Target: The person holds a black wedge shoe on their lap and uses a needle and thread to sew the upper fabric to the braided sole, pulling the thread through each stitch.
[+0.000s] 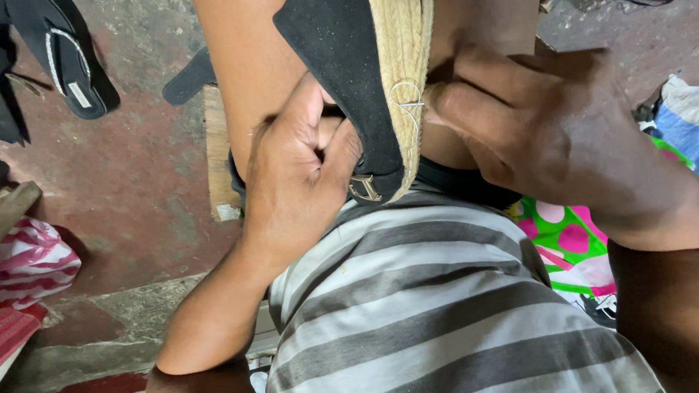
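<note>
In the head view, the left hand [302,171] gripped the black upper of an espadrille shoe [372,62] propped on the person's thighs. The right hand [552,131] pinched a curved needle [410,100] at the woven jute sole [404,42]. A black sandal [72,56] lay on the floor.

Left hand [302,171] grips black jute-soled shoe [372,62]; right hand [543,123] apparently pulls thread [412,108].

Scene is lit evenly by soft overhead light; shadows are weak, no glare is seen; lower right is darkened, edges slightly stretched.
</note>
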